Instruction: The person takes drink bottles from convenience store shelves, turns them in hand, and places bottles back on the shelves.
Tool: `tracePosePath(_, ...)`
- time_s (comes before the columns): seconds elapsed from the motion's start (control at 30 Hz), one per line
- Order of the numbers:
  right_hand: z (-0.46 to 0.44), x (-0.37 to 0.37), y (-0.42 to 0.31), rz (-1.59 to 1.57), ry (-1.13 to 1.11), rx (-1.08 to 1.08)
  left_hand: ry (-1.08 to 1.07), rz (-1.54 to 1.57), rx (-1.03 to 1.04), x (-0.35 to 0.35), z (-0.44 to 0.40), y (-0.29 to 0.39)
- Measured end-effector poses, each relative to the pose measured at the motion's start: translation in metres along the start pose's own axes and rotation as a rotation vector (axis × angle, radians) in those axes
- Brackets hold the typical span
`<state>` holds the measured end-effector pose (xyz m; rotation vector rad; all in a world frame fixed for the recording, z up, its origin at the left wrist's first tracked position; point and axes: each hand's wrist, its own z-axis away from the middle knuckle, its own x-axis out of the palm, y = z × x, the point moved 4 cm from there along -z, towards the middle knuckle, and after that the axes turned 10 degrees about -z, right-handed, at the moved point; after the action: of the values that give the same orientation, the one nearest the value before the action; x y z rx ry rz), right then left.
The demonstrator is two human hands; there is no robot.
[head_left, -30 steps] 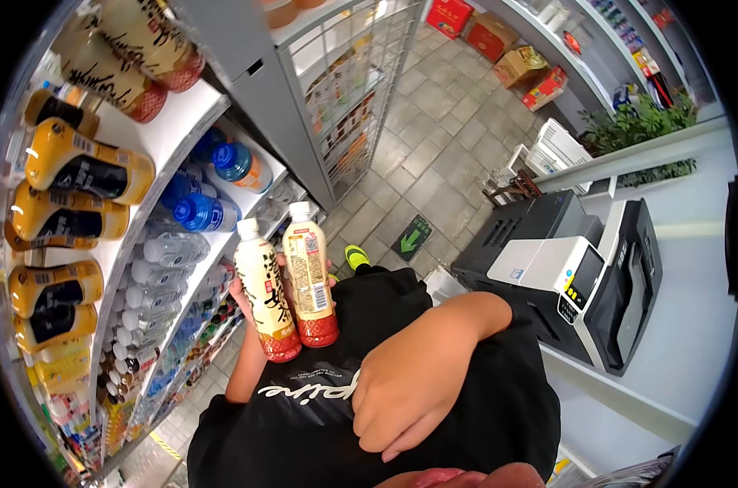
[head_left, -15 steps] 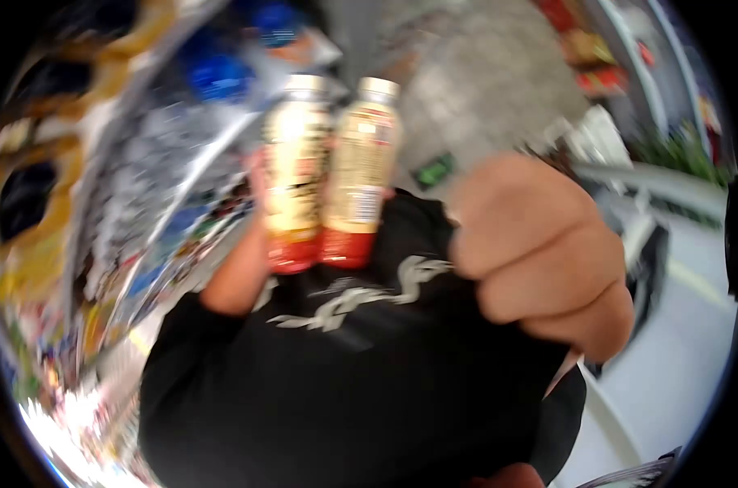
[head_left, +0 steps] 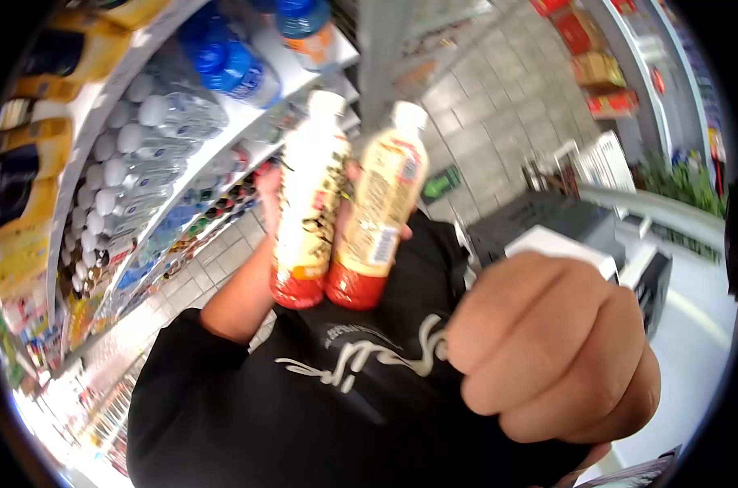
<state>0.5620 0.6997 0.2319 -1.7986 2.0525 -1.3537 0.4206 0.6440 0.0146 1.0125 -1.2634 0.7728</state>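
Two bottles are in my left hand (head_left: 269, 195), side by side and slightly tilted in front of my black shirt. The left bottle (head_left: 310, 211) has a white cap, a cream label with dark characters and a red base. Its neighbour, the right bottle (head_left: 381, 207), looks alike and turns its barcode toward me. My fingers wrap behind both, with some fingertips showing between and beside them. Close to the camera at the right, my right hand (head_left: 556, 350) is closed in a fist. Whether it holds anything is hidden.
On the left, shelves (head_left: 222, 134) carry rows of clear water bottles (head_left: 157, 154), blue-capped bottles (head_left: 239, 73) and large yellow-labelled bottles (head_left: 27, 179). Grey floor tiles (head_left: 499, 106) show an arrow sticker (head_left: 440, 184). A pale counter (head_left: 694, 285) with dark equipment (head_left: 539, 224) stands right.
Both bottles appear lower in view and slightly more tilted, still in my left hand. My closed right hand appears lower and a little further right. The view is sharper now.
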Motion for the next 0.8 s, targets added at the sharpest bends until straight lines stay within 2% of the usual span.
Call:
tracePosePath(0.03, 0.001, -0.001, -0.004, -0.051, 0.062, -0.119, 0.067, -0.026, 0.023, -0.002, 0.004, -0.004)
tracePosePath(0.07, 0.003, -0.004, -0.008, -0.032, 0.068, -0.127, 0.031, -0.042, 0.012, -0.002, 0.004, -0.007)
tracePosePath(0.1, 0.006, -0.009, -0.01, -0.048, 0.057, -0.09, -0.124, -0.003, -0.017, -0.001, -0.004, -0.009)
tracePosePath(0.17, 0.017, -0.012, -0.008, -0.157, 0.062, 0.017, -0.04, 0.057, 0.057, 0.0, 0.001, -0.024)
tracePosePath(0.2, 0.02, -0.008, -0.015, -0.08, 0.133, 0.151, -0.015, 0.013, 0.045, -0.002, 0.004, -0.025)
tracePosePath(0.23, 0.023, -0.012, -0.011, -0.1, 0.141, 0.163, -0.028, 0.005, 0.025, -0.001, 0.007, -0.027)
tracePosePath(0.3, 0.014, -0.017, -0.009, -0.228, -0.059, -0.091, 0.118, -0.03, -0.037, 0.005, 0.01, -0.026)
tracePosePath(0.37, 0.019, -0.01, -0.016, -0.227, -0.024, -0.107, 0.09, -0.053, 0.0, 0.006, 0.007, -0.027)
tracePosePath(0.4, 0.021, -0.007, -0.018, -0.209, 0.011, -0.1, -0.03, -0.02, -0.02, 0.007, 0.007, -0.026)
tracePosePath(0.43, 0.021, -0.006, -0.021, -0.189, 0.037, -0.093, 0.022, -0.069, 0.006, 0.01, 0.009, -0.028)
tracePosePath(0.5, 0.02, -0.008, -0.022, -0.215, -0.035, -0.104, 0.029, -0.033, 0.015, 0.018, 0.009, -0.028)
tracePosePath(0.57, 0.024, -0.012, -0.019, -0.24, -0.086, -0.051, 0.001, -0.133, 0.135, 0.021, 0.008, -0.026)
tracePosePath(0.63, 0.028, -0.012, -0.009, -0.258, -0.322, -0.022, 0.041, -0.09, 0.178, 0.027, 0.011, -0.028)
tracePosePath(0.67, 0.023, -0.01, -0.005, -0.266, -0.607, 0.117, 0.156, -0.118, 0.296, 0.025, 0.012, -0.028)
tracePosePath(0.7, 0.023, -0.009, -0.004, -0.26, -0.893, 0.26, 0.102, -0.075, 0.26, 0.033, 0.017, -0.026)
tracePosePath(0.73, 0.036, -0.011, -0.004, -0.209, -1.079, 0.39, 0.099, -0.086, 0.29, 0.037, 0.019, -0.026)
tracePosePath(0.8, 0.043, -0.019, -0.004, -0.301, -1.151, 0.508, 0.141, -0.152, 0.377, 0.033, 0.026, -0.028)
